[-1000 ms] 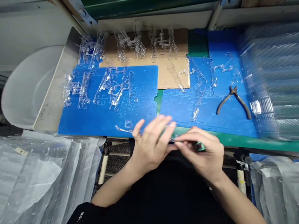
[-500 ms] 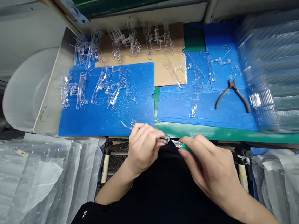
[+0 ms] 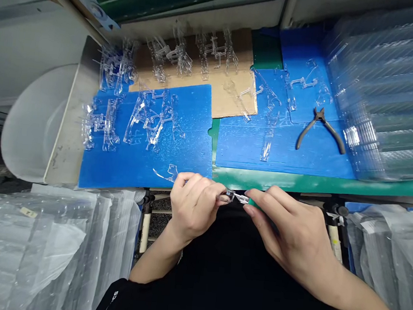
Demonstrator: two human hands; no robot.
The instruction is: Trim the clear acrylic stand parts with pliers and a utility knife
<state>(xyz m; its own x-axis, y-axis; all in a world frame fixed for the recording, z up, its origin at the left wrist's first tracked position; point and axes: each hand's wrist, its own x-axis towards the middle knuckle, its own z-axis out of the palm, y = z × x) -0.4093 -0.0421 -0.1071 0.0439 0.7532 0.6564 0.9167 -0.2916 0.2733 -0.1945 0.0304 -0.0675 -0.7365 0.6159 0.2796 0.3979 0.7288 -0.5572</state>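
My left hand (image 3: 193, 206) is closed around a clear plastic part (image 3: 171, 172). One thin, curved end of the part sticks out to the left, and a short end shows at the fingertips on the right. In my right hand (image 3: 289, 226) is a utility knife (image 3: 242, 198) with a green handle, mostly hidden by the fingers. Its blade points left and meets, or nearly meets, the part's right end. Both hands are held at the front edge of the table, close together.
Several clear plastic parts (image 3: 152, 115) lie on blue sheets (image 3: 188, 153) and brown cardboard (image 3: 230, 99). Cutting pliers (image 3: 319, 124) rest open at the right, beside stacked clear trays (image 3: 404, 106). Wrapped plastic bundles (image 3: 37, 241) flank the table; a white round container (image 3: 36, 124) is at far left.
My left hand has closed into a grip with the part's end turned toward the right. My right hand's knife has come into view, blade pointing left. The camera view has shifted slightly.
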